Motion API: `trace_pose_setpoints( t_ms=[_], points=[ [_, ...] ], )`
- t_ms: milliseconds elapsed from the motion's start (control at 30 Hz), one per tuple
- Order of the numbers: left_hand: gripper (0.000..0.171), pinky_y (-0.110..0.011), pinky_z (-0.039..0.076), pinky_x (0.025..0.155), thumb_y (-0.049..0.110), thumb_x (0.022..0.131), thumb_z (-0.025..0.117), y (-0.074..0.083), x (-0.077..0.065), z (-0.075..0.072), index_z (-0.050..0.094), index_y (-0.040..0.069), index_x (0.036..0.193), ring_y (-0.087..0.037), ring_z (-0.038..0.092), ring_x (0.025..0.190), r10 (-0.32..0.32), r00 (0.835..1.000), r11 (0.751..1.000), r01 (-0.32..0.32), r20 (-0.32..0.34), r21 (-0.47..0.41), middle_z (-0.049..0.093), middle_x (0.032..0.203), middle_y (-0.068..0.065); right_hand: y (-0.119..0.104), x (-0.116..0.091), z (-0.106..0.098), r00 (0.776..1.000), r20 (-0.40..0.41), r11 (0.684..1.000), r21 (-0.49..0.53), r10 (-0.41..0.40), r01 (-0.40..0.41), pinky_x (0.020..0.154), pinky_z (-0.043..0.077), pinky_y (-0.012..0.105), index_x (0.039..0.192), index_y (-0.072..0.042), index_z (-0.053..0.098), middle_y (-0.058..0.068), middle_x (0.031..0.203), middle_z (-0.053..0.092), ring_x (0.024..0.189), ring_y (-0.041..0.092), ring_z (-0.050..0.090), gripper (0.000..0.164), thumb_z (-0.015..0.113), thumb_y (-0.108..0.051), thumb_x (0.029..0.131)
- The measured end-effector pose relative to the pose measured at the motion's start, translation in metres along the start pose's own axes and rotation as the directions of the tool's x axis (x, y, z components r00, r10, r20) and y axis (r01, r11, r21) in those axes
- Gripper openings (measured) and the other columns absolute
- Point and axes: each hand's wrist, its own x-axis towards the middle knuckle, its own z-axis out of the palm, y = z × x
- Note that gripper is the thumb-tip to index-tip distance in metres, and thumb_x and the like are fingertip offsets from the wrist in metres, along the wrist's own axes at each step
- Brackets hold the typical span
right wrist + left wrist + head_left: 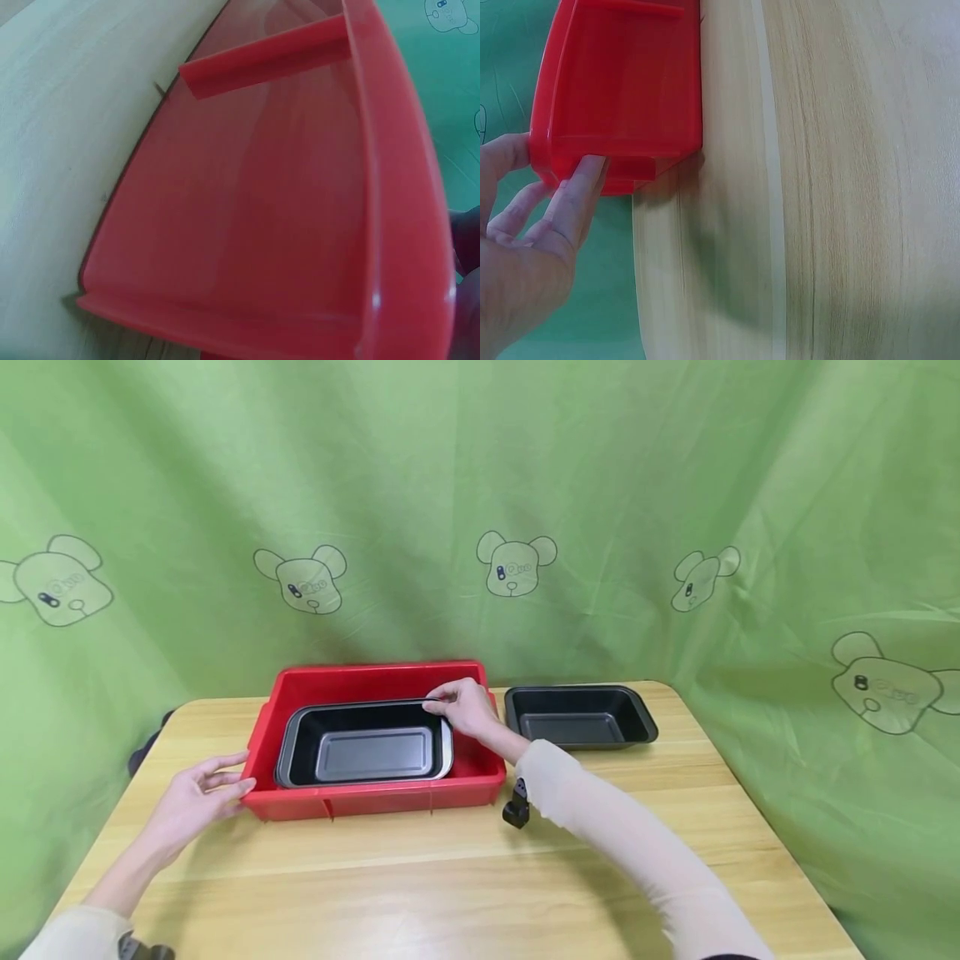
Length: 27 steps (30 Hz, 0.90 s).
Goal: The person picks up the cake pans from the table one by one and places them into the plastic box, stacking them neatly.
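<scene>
A red plastic bin (381,799) stands on the wooden table, with a dark loaf pan (374,755) inside it. The pan's rim shows a pale double edge at both short ends. My right hand (463,706) pinches the pan's far right rim corner between thumb and fingers. At the bin's left end, my left hand (201,795) holds the rim, its fingertips against the end wall in the left wrist view. In the right wrist view the bin's outer wall (240,202) fills most of the picture, and only a dark sliver of the right hand shows at the edge.
A second dark loaf pan (581,718) sits on the table (420,885) just right of the bin. Green curtains (420,460) with bear-head outlines hang behind and on both sides, close to the table's back edge.
</scene>
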Motion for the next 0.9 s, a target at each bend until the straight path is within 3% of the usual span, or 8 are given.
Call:
trace_pose_setpoints(
  t_ms=[100,367,767,900],
  points=[
    [0.072,-0.027,0.067,0.085,0.016,0.102,0.071,0.0010,0.0000,-0.0002,0.035,-0.010,0.158,0.008,0.070,0.094,0.000,1.000,1.000,0.000,0.000,0.002,0.073,0.123,-0.004,0.0001,0.0003,-0.0009,1.000,0.022,1.000,0.017,0.017,-0.017,0.064,0.051,0.020,0.107,-0.014,0.085,0.006,0.097,0.083,0.077,0.012,0.071,0.020,0.086,-0.023,0.089],
    [0.071,-0.030,0.067,0.087,0.019,0.103,0.070,0.0033,-0.0004,0.0015,0.036,-0.008,0.159,0.011,0.068,0.095,-0.015,1.000,0.999,0.015,-0.002,0.041,0.058,0.144,-0.035,0.0018,0.0041,-0.0014,0.997,0.068,0.999,0.028,0.042,-0.044,0.062,0.053,0.022,0.108,-0.014,0.085,0.007,0.094,0.082,0.074,0.013,0.068,0.019,0.084,-0.022,0.091],
    [0.071,-0.030,0.067,0.087,0.019,0.103,0.070,0.0023,-0.0007,0.0016,0.036,-0.008,0.158,0.011,0.066,0.096,-0.012,1.000,0.999,0.012,-0.002,0.044,0.057,0.144,-0.035,0.0035,0.0057,0.0014,0.995,0.091,0.998,-0.042,0.039,-0.035,0.060,0.052,0.020,0.104,-0.014,0.085,0.006,0.090,0.081,0.075,0.014,0.064,0.017,0.086,-0.022,0.089],
    [0.071,-0.030,0.067,0.087,0.020,0.103,0.070,0.0023,-0.0011,0.0025,0.036,-0.006,0.159,0.011,0.066,0.096,-0.018,1.000,0.999,0.019,-0.003,0.046,0.055,0.146,-0.036,0.0039,0.0068,0.0007,0.993,0.108,0.998,-0.040,0.046,-0.041,0.061,0.059,0.023,0.102,-0.011,0.084,0.008,0.092,0.081,0.073,0.014,0.067,0.016,0.087,-0.019,0.088]
  ],
)
